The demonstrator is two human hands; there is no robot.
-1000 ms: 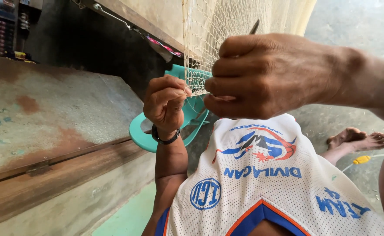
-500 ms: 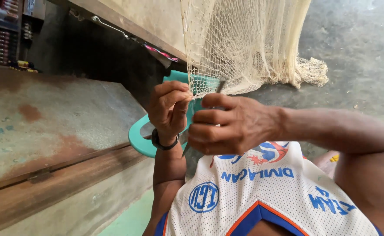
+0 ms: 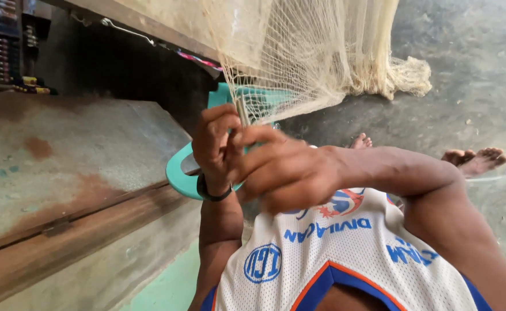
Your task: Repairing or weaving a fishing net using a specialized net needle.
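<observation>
A pale cream fishing net (image 3: 299,57) hangs from above and bunches on the ground at the far right. My left hand (image 3: 215,147), with a dark band on its wrist, pinches the net's lower edge. My right hand (image 3: 284,173) is closed and blurred, pressed against the left hand's fingers. A thin dark netting tool (image 3: 241,112) sticks up between the two hands into the mesh; it seems held by the right hand. My white jersey (image 3: 333,253) with blue and orange trim fills the bottom of the view.
A teal plastic chair (image 3: 181,175) stands behind my hands. A rusty flat surface with a wooden edge (image 3: 80,167) lies at the left. Shelves with small goods (image 3: 11,52) are at the top left. My bare feet (image 3: 474,161) rest on grey concrete ground.
My right hand has dropped from in front of the net down to the left hand and now touches it. The left hand has stayed on the net.
</observation>
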